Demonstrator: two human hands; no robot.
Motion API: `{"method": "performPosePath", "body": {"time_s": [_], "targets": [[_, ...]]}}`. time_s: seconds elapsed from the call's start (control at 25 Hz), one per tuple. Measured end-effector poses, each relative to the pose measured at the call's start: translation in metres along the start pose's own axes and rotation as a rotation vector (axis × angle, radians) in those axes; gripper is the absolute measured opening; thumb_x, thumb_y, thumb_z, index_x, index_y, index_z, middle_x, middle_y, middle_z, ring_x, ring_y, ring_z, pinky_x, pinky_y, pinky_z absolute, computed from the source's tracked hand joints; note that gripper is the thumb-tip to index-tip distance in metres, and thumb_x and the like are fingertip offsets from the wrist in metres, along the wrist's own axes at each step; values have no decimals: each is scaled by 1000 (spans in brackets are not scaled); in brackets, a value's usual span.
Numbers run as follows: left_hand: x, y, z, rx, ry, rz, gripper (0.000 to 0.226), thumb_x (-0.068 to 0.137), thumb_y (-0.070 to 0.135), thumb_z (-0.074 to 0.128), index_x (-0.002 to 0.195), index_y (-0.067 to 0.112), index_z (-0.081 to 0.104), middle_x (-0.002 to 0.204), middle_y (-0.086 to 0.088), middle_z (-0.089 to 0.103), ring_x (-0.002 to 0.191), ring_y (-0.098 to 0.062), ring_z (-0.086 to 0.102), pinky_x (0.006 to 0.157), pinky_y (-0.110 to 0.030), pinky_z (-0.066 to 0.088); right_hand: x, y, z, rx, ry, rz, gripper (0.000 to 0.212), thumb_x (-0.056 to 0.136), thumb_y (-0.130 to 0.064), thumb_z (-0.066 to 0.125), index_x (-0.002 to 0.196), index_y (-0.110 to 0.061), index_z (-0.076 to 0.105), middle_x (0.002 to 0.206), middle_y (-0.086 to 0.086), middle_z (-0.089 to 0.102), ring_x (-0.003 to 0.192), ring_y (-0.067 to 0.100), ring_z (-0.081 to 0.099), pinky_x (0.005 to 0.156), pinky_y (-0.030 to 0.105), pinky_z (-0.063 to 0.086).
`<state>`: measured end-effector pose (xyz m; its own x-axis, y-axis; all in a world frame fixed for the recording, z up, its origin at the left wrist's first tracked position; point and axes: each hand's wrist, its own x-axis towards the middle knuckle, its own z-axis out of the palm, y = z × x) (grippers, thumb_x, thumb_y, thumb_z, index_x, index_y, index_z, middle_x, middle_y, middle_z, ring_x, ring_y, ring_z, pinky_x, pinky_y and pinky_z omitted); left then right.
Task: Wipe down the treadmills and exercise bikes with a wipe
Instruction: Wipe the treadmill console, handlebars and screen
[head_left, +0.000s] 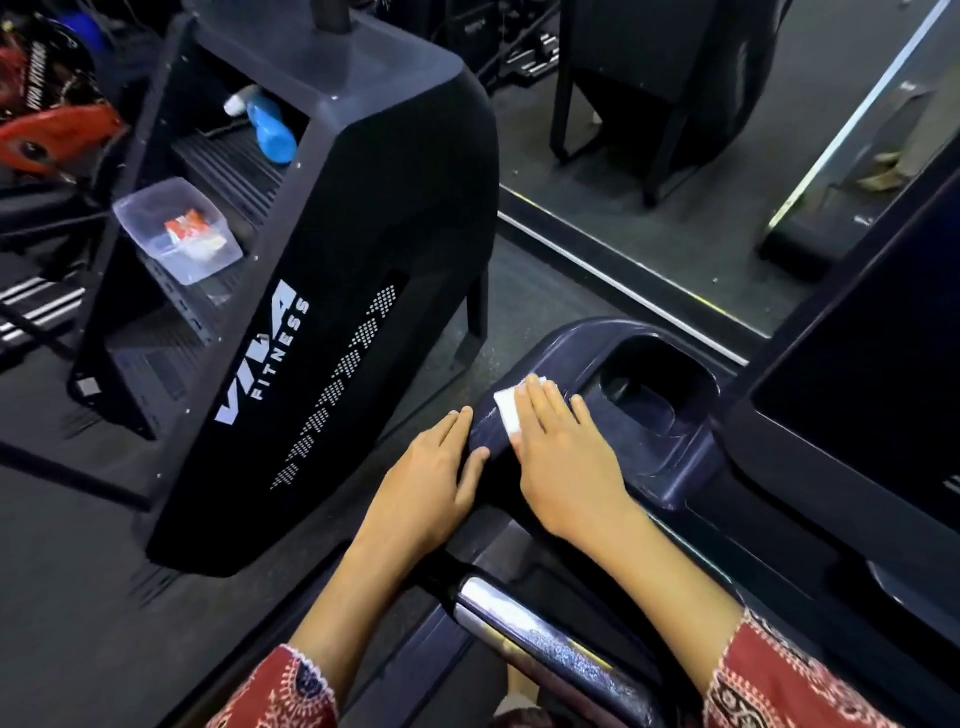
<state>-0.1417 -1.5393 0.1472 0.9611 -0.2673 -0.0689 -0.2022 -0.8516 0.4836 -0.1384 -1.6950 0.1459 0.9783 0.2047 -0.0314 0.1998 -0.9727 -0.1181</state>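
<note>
A white wipe lies on the dark blue treadmill console, left of its cup-holder recess. My right hand lies flat over the wipe, fingers pressing it onto the console's left arm. My left hand rests flat on the console's left edge, fingers spread, holding nothing. A chrome handlebar runs below my forearms. The treadmill's dark screen stands at the right.
A black stair-climber machine stands close on the left; on its steps sit a clear plastic box and a blue spray bottle. A mirror wall runs behind. Red equipment sits far left.
</note>
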Motion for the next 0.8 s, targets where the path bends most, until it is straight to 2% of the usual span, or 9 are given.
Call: {"method": "performPosePath", "body": {"time_s": [0.12, 0.24, 0.32, 0.4, 0.48, 0.6, 0.68, 0.76, 0.8], "targets": [[-7, 0, -2, 14, 17, 3, 55, 99, 34, 43, 147, 9, 32, 151, -8, 35, 136, -22, 36, 110, -30, 30, 14, 0, -2, 35, 57, 44, 62, 91, -25, 17, 135, 5, 48, 140, 23, 48, 130, 37, 47, 104, 50, 40], [-27, -10, -3, 4, 33, -2, 55, 98, 39, 42, 144, 9, 39, 146, -6, 43, 131, -22, 43, 107, -32, 36, -5, -17, 10, 29, 74, -228, 55, 92, -23, 24, 134, -3, 53, 140, 18, 50, 129, 34, 48, 98, 47, 45], [-46, -16, -4, 8, 72, -30, 56, 98, 42, 41, 143, 10, 41, 145, -5, 45, 132, -21, 43, 110, -29, 33, -14, -19, 11, 25, 99, -374, 51, 93, -24, 29, 135, -9, 53, 140, 13, 51, 128, 30, 49, 98, 45, 45], [-67, -18, -6, 11, 120, -86, 53, 98, 36, 48, 143, 9, 41, 146, -7, 43, 135, -20, 39, 108, -21, 21, -6, -18, 6, 27, 115, -244, 51, 95, -26, 25, 138, -13, 50, 143, 12, 47, 132, 30, 45, 102, 49, 42], [-87, -22, -10, 15, 165, -128, 53, 97, 36, 49, 142, 9, 42, 146, -6, 43, 135, -18, 39, 104, -17, 19, -5, -36, 7, 125, 124, -153, 52, 96, -26, 21, 137, -8, 49, 143, 16, 45, 133, 36, 39, 102, 54, 41], [-121, -36, -14, 25, 219, -124, 53, 95, 41, 44, 136, 7, 50, 134, -7, 56, 121, -18, 52, 98, -22, 34, -40, -95, 22, 179, 126, -357, 45, 95, -23, 31, 128, -10, 58, 133, 17, 54, 125, 39, 49, 97, 55, 42], [-145, -47, -16, 36, 249, -123, 55, 92, 41, 41, 129, 3, 55, 124, -11, 62, 110, -22, 60, 93, -30, 44, -50, -102, 24, 186, 92, -438, 50, 96, -30, 25, 134, -16, 55, 141, 13, 50, 132, 35, 43, 104, 54, 35], [-168, -55, -17, 106, 283, -146, 55, 91, 39, 41, 125, 0, 59, 121, -15, 64, 107, -28, 63, 91, -40, 48, -43, -93, 24, 163, 86, -336, 58, 97, -38, 13, 142, -23, 46, 150, 9, 39, 140, 32, 31, 111, 53, 26], [-179, -58, -17, 137, 299, -159, 55, 91, 39, 41, 124, 0, 60, 120, -15, 64, 107, -29, 64, 92, -42, 48, -42, -92, 23, 144, 113, -264, 57, 97, -36, 13, 141, -21, 47, 149, 11, 39, 138, 34, 31, 109, 54, 28]]}}
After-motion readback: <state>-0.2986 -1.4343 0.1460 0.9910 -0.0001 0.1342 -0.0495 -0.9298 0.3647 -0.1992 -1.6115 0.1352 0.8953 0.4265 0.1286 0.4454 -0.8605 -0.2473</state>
